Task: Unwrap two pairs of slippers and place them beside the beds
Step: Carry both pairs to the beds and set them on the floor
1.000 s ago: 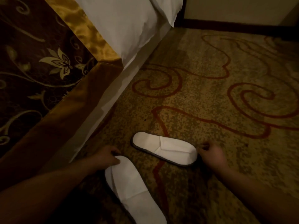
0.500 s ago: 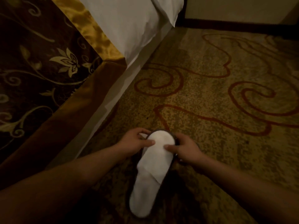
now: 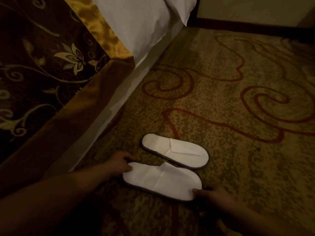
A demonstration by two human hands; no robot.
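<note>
Two flat white slippers lie side by side on the carpet beside the bed (image 3: 109, 99), heels toward it. The far slipper (image 3: 175, 150) lies free, touched by neither hand. The near slipper (image 3: 162, 180) is held at both ends. My left hand (image 3: 119, 163) pinches its heel end, thumb on top. My right hand (image 3: 213, 195) grips its toe end, fingertips on the edge. No wrapper shows.
The bed fills the left, with a dark floral runner (image 3: 42, 65), a gold band and white bedding (image 3: 141, 23) hanging over the side. Patterned carpet (image 3: 238, 116) with red swirls spreads to the right. A dark skirting board and wall (image 3: 247, 23) run along the back.
Half a second ago both hands held the slippers stacked, toe pointing toward me. Now the two lie apart in parallel, and my hands hold the near one at heel and toe.
</note>
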